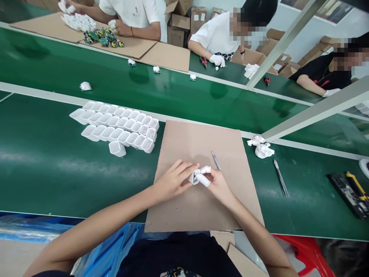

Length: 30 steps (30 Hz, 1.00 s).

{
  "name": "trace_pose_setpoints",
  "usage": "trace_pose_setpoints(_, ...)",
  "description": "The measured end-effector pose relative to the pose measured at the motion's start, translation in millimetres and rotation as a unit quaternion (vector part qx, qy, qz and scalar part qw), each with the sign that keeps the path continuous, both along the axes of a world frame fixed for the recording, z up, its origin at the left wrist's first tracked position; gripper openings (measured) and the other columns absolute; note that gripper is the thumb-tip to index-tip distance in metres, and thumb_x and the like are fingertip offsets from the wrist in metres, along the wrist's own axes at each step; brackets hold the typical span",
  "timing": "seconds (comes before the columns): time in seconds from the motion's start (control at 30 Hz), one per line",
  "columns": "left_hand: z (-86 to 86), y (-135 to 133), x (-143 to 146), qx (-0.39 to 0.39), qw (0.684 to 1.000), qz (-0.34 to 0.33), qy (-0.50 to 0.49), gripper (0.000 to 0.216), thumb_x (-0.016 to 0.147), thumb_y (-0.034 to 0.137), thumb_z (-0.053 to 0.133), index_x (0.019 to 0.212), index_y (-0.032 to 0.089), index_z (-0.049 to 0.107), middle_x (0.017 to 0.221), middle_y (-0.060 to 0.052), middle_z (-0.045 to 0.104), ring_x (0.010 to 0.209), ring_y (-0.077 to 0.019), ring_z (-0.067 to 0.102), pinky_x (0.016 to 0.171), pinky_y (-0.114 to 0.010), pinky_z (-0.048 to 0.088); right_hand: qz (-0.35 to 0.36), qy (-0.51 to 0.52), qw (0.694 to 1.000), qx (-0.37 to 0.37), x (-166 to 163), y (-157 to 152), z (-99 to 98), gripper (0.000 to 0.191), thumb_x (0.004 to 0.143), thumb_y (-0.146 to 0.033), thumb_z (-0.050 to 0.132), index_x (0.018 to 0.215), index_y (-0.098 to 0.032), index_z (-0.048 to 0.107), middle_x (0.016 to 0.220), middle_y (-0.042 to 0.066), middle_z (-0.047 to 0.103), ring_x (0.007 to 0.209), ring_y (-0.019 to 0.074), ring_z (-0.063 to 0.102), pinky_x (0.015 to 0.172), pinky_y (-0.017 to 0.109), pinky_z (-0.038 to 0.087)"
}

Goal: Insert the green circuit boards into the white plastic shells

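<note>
My left hand (175,180) is closed around a small white plastic housing (192,178), with its open end turned to the right. Something dark shows inside that opening, too small to name. White finger cots cover the thumb and index finger of my right hand (217,182). Those two fingertips pinch together at the mouth of the housing; what they grip, if anything, is hidden. Both hands are above a cardboard sheet (184,211). Just beyond my right hand lies a pair of metal tweezers (215,160).
Rows of white housings (123,122) stand at left, one housing (117,148) apart. At right are crumpled white tissue (263,150), a slim metal tool (281,179) and a black tray (346,194). Beyond, a green conveyor (115,77) carries small white-topped parts; several co-workers sit across.
</note>
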<state>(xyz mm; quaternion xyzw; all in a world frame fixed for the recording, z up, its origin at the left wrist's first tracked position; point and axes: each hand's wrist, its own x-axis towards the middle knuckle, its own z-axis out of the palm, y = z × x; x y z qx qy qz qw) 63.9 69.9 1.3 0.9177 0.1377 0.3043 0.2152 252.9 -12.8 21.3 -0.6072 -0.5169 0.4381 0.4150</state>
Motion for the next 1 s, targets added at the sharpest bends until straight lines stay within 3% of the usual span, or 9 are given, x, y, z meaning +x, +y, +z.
trace_pose_setpoints(0.33, -5.5, -2.2, 4.9, -0.052, 0.998, 0.037, 0.022, 0.063, 0.092, 0.025, 0.063, 0.149, 0.019, 0.036, 0.121, -0.013, 0.065, 0.108, -0.0267, 0.061, 0.092, -0.043, 0.055, -0.003, -0.123, 0.992, 0.025, -1.0, 0.3, -8.9, 0.024, 0.087, -0.046, 0.06, 0.087, -0.023, 0.068, 0.086, 0.004, 0.075, 0.075, 0.0204, 0.07, 0.073, 0.036, 0.058)
trace_pose_setpoints(0.47, -7.1, 0.1, 6.0, -0.064, 0.996, 0.057, 0.022, 0.076, 0.086, 0.028, 0.071, 0.151, 0.017, 0.032, 0.116, -0.013, 0.067, 0.106, -0.0283, 0.063, 0.091, -0.045, 0.057, -0.004, -0.204, 0.979, 0.02, -3.7, 5.9, -14.9, 0.021, 0.08, -0.042, 0.065, 0.086, -0.022, 0.067, 0.074, 0.002, 0.072, 0.064, 0.021, 0.067, 0.063, 0.036, 0.056)
trace_pose_setpoints(0.53, -4.0, 1.2, 5.0, -0.074, 0.994, 0.081, 0.009, 0.078, 0.087, 0.026, 0.069, 0.153, 0.019, 0.026, 0.123, -0.013, 0.064, 0.112, -0.0284, 0.062, 0.094, -0.046, 0.056, -0.004, -0.237, 0.971, 0.015, 0.7, 16.0, -10.9, 0.024, 0.08, -0.045, 0.062, 0.083, -0.022, 0.067, 0.071, 0.003, 0.071, 0.062, 0.0217, 0.067, 0.062, 0.036, 0.056)
trace_pose_setpoints(0.6, 0.7, 2.0, 3.3, -0.088, 0.991, 0.104, -0.005, 0.075, 0.09, 0.023, 0.065, 0.153, 0.018, 0.023, 0.133, -0.016, 0.058, 0.122, -0.0294, 0.057, 0.099, -0.049, 0.053, -0.018, -0.275, 0.961, 0.007, 12.2, 35.9, -0.9, 0.028, 0.082, -0.046, 0.059, 0.087, -0.02, 0.068, 0.075, 0.005, 0.073, 0.068, 0.024, 0.069, 0.066, 0.037, 0.057)
trace_pose_setpoints(0.67, 4.8, 2.4, 1.5, -0.1, 0.989, 0.11, -0.013, 0.065, 0.092, 0.021, 0.061, 0.149, 0.018, 0.03, 0.136, -0.016, 0.056, 0.126, -0.0294, 0.053, 0.103, -0.051, 0.051, -0.051, -0.326, 0.944, -0.006, 29.9, 67.3, 13.2, 0.029, 0.086, -0.045, 0.058, 0.093, -0.018, 0.068, 0.083, 0.009, 0.074, 0.078, 0.0275, 0.072, 0.073, 0.038, 0.057)
trace_pose_setpoints(0.8, 6.1, 2.4, -0.1, -0.099, 0.992, 0.072, -0.005, 0.03, 0.092, 0.019, 0.059, 0.122, 0.019, 0.058, 0.118, -0.008, 0.066, 0.111, -0.0247, 0.059, 0.097, -0.042, 0.053, -0.124, -0.438, 0.888, -0.058, 67.1, 148.4, 39.5, 0.024, 0.094, -0.036, 0.062, 0.1, -0.014, 0.067, 0.099, 0.01, 0.072, 0.096, 0.0262, 0.069, 0.086, 0.041, 0.055)
trace_pose_setpoints(0.9, 3.0, 2.1, 1.0, -0.081, 0.995, 0.055, 0.008, 0.022, 0.091, 0.019, 0.06, 0.112, 0.017, 0.064, 0.11, -0.008, 0.069, 0.105, -0.0247, 0.061, 0.092, -0.04, 0.052, -0.141, -0.492, 0.853, -0.105, 79.7, 196.9, 50.1, 0.03, 0.097, -0.039, 0.063, 0.114, -0.015, 0.064, 0.114, 0.008, 0.067, 0.101, 0.0211, 0.066, 0.089, 0.042, 0.056)
trace_pose_setpoints(1.0, 0.2, 2.5, 3.4, -0.067, 0.996, 0.045, 0.025, 0.014, 0.09, 0.021, 0.061, 0.102, 0.017, 0.067, 0.096, -0.006, 0.072, 0.094, -0.0232, 0.064, 0.084, -0.035, 0.052, -0.126, -0.531, 0.828, -0.127, 75.7, 220.9, 56.9, 0.032, 0.097, -0.038, 0.063, 0.119, -0.015, 0.062, 0.118, 0.009, 0.065, 0.101, 0.0209, 0.066, 0.087, 0.041, 0.058)
